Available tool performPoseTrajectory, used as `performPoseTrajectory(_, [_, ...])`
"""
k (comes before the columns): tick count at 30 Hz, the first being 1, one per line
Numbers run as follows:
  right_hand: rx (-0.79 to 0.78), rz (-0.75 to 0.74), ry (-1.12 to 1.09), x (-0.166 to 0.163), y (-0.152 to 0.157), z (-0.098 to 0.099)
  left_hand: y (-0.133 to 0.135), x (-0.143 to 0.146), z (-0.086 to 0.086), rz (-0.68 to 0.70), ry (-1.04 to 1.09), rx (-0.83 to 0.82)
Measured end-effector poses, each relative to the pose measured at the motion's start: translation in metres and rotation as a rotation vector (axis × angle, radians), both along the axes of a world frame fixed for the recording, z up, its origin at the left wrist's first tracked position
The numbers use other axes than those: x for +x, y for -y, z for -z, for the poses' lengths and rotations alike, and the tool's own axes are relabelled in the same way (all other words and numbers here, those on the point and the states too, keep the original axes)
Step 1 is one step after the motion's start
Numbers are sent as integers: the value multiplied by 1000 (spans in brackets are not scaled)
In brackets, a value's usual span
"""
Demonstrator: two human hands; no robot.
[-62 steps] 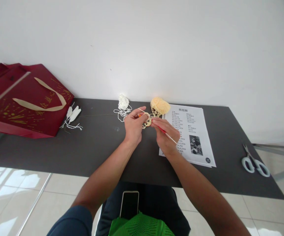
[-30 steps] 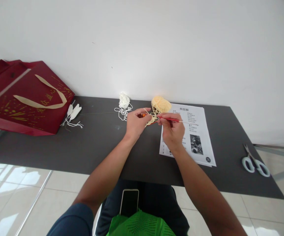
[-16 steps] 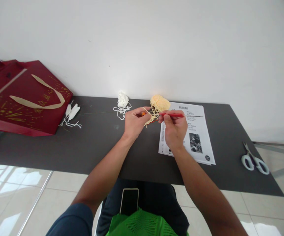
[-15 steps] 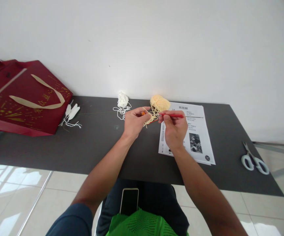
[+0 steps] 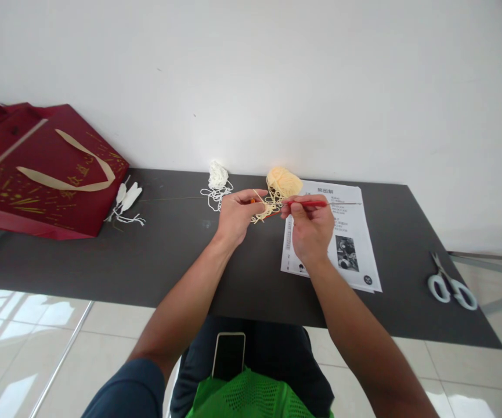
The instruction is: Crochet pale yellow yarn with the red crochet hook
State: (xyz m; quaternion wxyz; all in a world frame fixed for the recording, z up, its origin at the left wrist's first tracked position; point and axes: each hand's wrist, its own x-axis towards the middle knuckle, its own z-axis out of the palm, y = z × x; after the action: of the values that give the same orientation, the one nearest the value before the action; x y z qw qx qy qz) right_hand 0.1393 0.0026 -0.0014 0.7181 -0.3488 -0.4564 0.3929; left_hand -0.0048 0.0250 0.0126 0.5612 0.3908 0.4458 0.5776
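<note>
My right hand (image 5: 310, 223) is closed round the red handle of a crochet hook (image 5: 307, 204), whose thin metal shaft sticks out to the right over the printed sheets. Pale yellow yarn (image 5: 264, 213) is pinched in my left hand (image 5: 237, 215), with a strand running over its index finger. Something small and orange (image 5: 253, 201) shows by the left thumb; I cannot make out what it is. The hook's tip meets the yarn between the two hands, where stitches are too small to tell. Loose loops trail to a yellow yarn ball (image 5: 284, 182) just behind.
White yarn (image 5: 218, 176) lies by the wall. White crocheted pieces (image 5: 129, 197) with loose tails rest beside a dark red gift bag (image 5: 50, 174). Printed sheets (image 5: 350, 232) lie under my right hand. Scissors (image 5: 450, 285) are near the table's right edge. A phone (image 5: 228, 355) rests on my lap.
Both hands keep their grips, with only slight shifts of the fingers and hook. The whole view has moved a little; nothing has been let go.
</note>
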Motion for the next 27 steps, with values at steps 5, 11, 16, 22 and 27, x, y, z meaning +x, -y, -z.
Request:
performPoseTrajectory(5, [-101,-96,-153,4,-6,1,0,-1,0,47,66,-26])
performPoseTrajectory(11, [-177,-187,-214,9,-13,11,4,6,2,46,55,36])
performPoseTrajectory(16, [-244,-169,-299,1,-13,18,7,11,2,-18,-14,118])
performPoseTrajectory(22, [-279,-204,-412,-8,-8,10,9,11,5,-112,-207,217])
performPoseTrajectory(27, [-292,-200,-434,-9,-8,7,9,11,3,-133,-183,248])
